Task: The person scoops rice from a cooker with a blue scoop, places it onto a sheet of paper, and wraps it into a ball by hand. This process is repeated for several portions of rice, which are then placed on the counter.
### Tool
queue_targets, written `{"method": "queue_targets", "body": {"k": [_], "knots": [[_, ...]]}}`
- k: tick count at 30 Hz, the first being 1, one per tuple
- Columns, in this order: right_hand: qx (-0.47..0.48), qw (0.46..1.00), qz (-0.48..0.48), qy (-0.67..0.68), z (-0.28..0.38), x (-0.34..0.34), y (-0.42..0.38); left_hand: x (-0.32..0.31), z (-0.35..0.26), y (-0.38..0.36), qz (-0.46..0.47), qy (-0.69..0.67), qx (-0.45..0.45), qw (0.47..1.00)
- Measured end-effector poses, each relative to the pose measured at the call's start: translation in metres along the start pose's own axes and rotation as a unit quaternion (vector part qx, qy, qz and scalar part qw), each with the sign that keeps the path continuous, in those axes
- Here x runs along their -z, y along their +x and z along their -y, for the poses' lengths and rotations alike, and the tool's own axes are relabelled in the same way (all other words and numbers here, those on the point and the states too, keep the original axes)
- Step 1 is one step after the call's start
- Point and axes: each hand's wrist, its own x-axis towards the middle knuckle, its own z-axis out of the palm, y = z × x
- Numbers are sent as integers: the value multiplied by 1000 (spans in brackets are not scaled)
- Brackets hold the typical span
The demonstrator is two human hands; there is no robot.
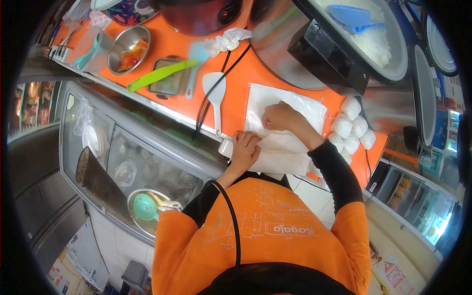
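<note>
White wrapping paper [282, 160] with a shiny sheet [258, 101] lies on the orange counter in front of me. My left hand [246, 150] is at the paper's left edge, its bent fingers closed on it. Further in, my right hand [284, 118] rests on the sheet with its fingers curled into a fist; what they hold, if anything, is hidden. Several white wrapped bundles [350, 125] are piled to the right of the sheet. Left of it lies a white rice paddle [214, 93].
An open pot of white rice [381, 46] with a blue scoop [351, 18] stands behind. Green tongs [162, 74] lie across a lidded box [169, 84], near a metal bowl [129, 49] of orange-red food. Black cables [209, 96] cross the counter. A glass case [147, 157] borders its left side.
</note>
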Motion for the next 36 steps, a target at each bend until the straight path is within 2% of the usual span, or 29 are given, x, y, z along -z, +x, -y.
{"method": "queue_targets", "body": {"k": [1,4,10,16,19,22,25,27,30,31,32,33,34,35,36], "knots": [[-6,1000,16,-10,-1,-2,4,0,0,0,4,4,0,1000],[14,998,-55,-39,-3,-9,12,-1,1,-1,3,15,-4,1000],[-27,998,-52,17,-7,-2,6,0,0,-1,5,12,-2,1000],[-14,999,26,14,-2,2,5,-1,1,-1,-2,3,-6,1000],[-19,1000,23,6,0,-6,10,-1,1,-1,-4,-2,-7,1000],[-26,998,1,51,-3,1,4,5,-5,3,-8,1,15,1000],[72,967,-125,209,-13,13,-27,14,-12,4,-12,-33,46,998],[40,941,-169,292,-5,28,-80,11,-5,1,-41,-52,45,997],[-23,860,-191,473,-3,1,-192,6,-2,4,-67,-86,81,991],[-72,804,-192,558,-12,-38,-233,4,-3,7,-72,-99,99,988],[-54,694,-240,676,-13,-90,-270,6,-9,11,-55,-129,154,978],[-16,525,-264,809,0,-131,-301,4,-10,13,-51,-132,170,975],[-111,369,-336,859,14,-193,-330,3,-10,14,-46,-133,186,972],[-159,355,-272,880,11,-267,-367,1,-10,14,-39,-134,202,969],[-276,383,-219,854,26,-318,-389,-1,-8,14,-31,-109,229,967]]}}
